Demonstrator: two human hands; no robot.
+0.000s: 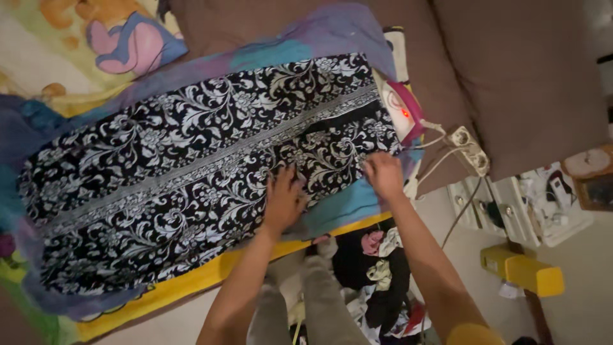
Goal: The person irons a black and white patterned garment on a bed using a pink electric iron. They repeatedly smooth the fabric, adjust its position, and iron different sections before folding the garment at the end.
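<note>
A long black cloth with a white floral print [185, 166] lies spread flat over a purple and blue sheet [300, 48] on a padded surface. My left hand [283, 199] presses flat on the cloth near its lower right part, fingers spread. My right hand [383, 174] rests on the cloth's right end, fingers curled on the fabric edge. A white and pink iron [402, 112] stands just past the cloth's right end, with a red light lit, untouched by either hand.
A white power strip [469, 150] with cords lies right of the iron. A brown cushion [511, 70] is behind. A pile of clothes [380, 275] sits below my arms. A yellow box [523, 271] and a white rack [511, 211] stand at right.
</note>
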